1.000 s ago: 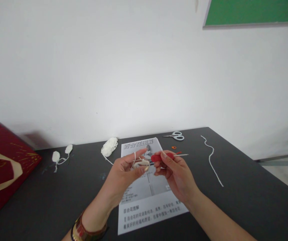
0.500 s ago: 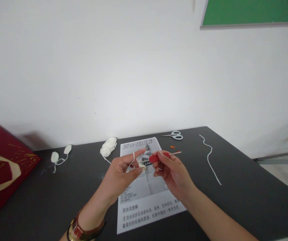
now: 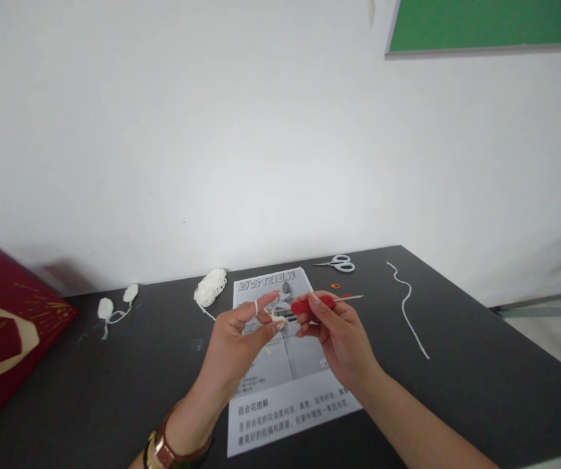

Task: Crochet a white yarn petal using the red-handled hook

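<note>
Between its thumb and fingers, my left hand (image 3: 239, 339) pinches a small white crocheted piece (image 3: 278, 318). A strand of white yarn (image 3: 256, 307) loops over its raised index finger. My right hand (image 3: 342, 335) grips a crochet hook (image 3: 314, 304) by its red handle. One metal end of the hook sticks out to the right; the other points at the crochet work, its tip hard to make out. Both hands hover over a printed pattern sheet (image 3: 295, 423). From the ball of white yarn (image 3: 211, 288) a strand leads toward my left hand.
Blue-handled scissors (image 3: 342, 263) and orange stitch markers (image 3: 335, 286) lie beyond my right hand. A loose white yarn length (image 3: 404, 299) is at the right. Two small white crocheted pieces (image 3: 105, 308) lie left, near a red gift bag (image 3: 12, 326). A wall (image 3: 187, 163) backs the black table (image 3: 456, 391).
The hook has shifted slightly right, and its right-hand metal end now shows more clearly. My left index finger has lowered a little. The whole view has moved slightly.
</note>
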Demonstrator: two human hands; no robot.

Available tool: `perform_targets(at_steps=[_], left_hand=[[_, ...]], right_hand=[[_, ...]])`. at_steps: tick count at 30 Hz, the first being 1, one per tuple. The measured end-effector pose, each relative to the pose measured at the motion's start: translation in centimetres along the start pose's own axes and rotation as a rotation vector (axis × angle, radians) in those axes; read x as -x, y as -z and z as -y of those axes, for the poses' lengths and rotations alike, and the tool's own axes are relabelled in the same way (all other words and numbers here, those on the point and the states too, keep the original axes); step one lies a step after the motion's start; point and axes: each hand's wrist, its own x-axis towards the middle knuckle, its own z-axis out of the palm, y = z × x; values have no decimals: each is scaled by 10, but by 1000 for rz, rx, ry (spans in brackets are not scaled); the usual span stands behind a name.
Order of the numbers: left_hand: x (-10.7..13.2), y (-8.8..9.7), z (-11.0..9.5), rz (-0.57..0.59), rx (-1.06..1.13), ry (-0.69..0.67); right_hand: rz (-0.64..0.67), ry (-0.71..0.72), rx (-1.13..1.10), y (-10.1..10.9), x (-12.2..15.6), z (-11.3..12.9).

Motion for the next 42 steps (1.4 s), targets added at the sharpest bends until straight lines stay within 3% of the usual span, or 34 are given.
perform_targets(at_steps=[3,7,12,17,22,28,37,40,42], left_hand=[[0,-2,0,39,12,13],[2,-7,0,96,97,76],[2,-12,0,75,124,114],[2,-15,1,77,107,169],[2,-10,-3,184,106,193],[-2,7,-13,437,-5,179],[-10,26,-16,630,-26,39],[-11,25,-6,615,55,44],[-10,20,1,519,140,56]], right_hand=[[2,38,60,0,1,-2],[45,-33,138,-1,1,-5],[62,-111,187,0,1,-5],[39,-98,182,1,0,-6],[128,-73,123,1,-1,-6],[109,-25,143,3,-3,-4],[117,-148,91,4,-1,-1],[115,-151,74,4,-1,-2],[114,-142,82,4,-1,-3]])
